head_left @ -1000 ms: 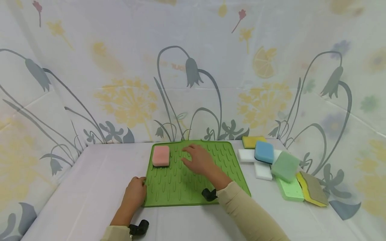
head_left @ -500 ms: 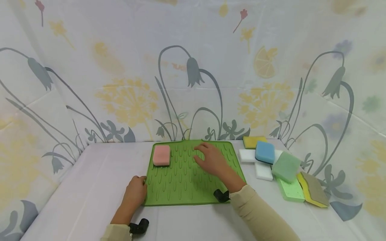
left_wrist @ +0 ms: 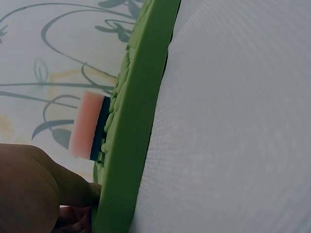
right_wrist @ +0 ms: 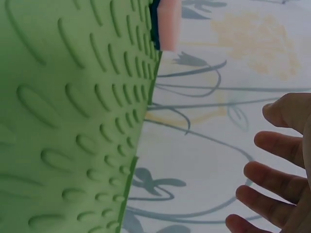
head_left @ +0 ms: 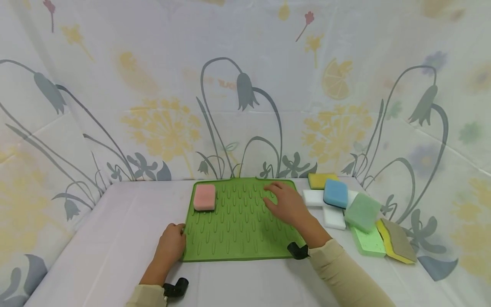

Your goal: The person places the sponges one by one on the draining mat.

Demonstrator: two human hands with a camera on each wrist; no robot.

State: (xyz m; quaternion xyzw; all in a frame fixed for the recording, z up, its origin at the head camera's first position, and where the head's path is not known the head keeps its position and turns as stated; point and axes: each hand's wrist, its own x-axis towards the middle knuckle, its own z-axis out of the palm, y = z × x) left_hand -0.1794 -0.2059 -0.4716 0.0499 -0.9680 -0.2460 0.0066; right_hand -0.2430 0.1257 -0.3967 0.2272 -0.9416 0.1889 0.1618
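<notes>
A green ribbed mat [head_left: 230,234] lies on the table. On its far left corner sits a pink sponge [head_left: 205,197], whose dark blue scouring layer [left_wrist: 100,128] faces down in the left wrist view. My left hand [head_left: 171,243] grips the mat's left edge near the front corner, the thumb [left_wrist: 80,188] right at the rim and the other fingers curled beside it. Over the right part of the mat hovers my right hand [head_left: 288,204], fingers apart and holding nothing. Its spread fingers [right_wrist: 277,145] show in the right wrist view.
Several sponges lie right of the mat: a yellow one [head_left: 323,181], a blue one [head_left: 336,192] on white ones [head_left: 334,217], a pale green one [head_left: 363,212], a bright green one [head_left: 370,242] and a yellow-and-grey one [head_left: 397,241]. A flowered cloth [head_left: 245,128] hangs behind.
My right hand has moved right across the mat, away from the pink sponge. My left hand has stayed at the mat's left edge, and the sponges have not moved.
</notes>
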